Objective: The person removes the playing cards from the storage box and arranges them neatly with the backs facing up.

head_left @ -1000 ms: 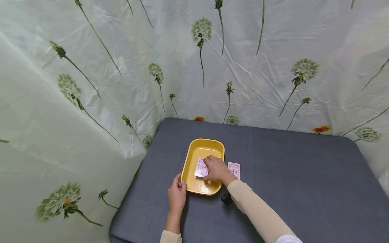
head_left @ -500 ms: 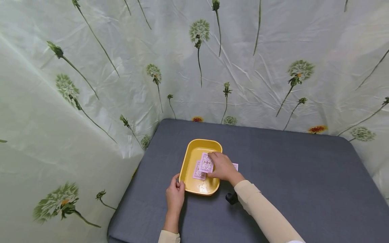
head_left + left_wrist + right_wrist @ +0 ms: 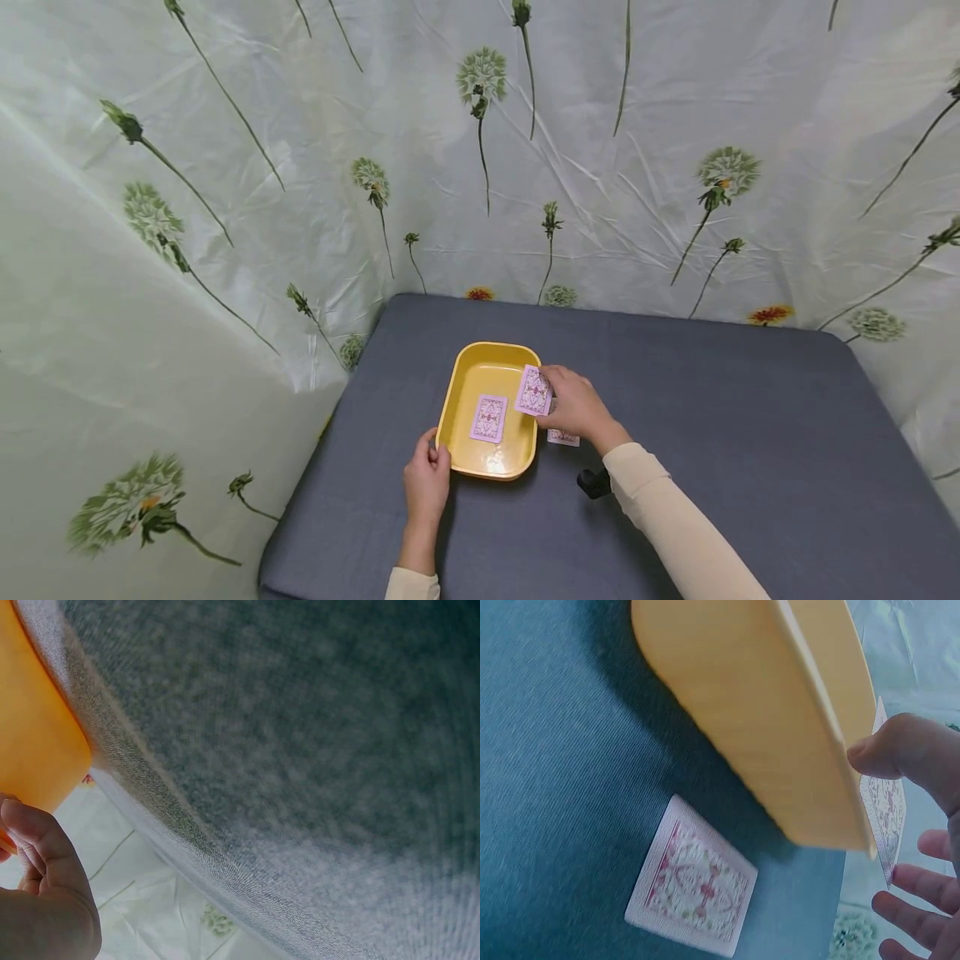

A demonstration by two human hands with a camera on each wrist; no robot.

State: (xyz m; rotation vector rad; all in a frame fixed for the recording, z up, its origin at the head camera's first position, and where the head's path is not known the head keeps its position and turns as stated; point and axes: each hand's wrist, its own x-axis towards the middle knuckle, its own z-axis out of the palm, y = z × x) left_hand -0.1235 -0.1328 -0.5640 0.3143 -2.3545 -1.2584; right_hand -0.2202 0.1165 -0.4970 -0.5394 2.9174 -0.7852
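A yellow tray [image 3: 467,454] stands on the grey padded surface, and one playing card [image 3: 489,418] lies back up inside it. My left hand [image 3: 427,483] grips the tray's near left rim between thumb and fingers, which also shows in the left wrist view. Over the tray's right rim, my right hand [image 3: 581,408] pinches a second pink-patterned card [image 3: 533,392] by its edges, raised and tilted. A third card [image 3: 694,881] lies back up on the grey cloth just right of the tray, partly hidden by the right hand in the head view.
The grey cushioned surface [image 3: 712,433] reaches far to the right. A small black object [image 3: 593,483] shows beside the right forearm. Behind and to the left hangs a pale curtain [image 3: 600,167] printed with dandelions.
My right hand has lifted a card off the one in the tray and moved it right, to above the rim. My left hand keeps its grip on the tray.
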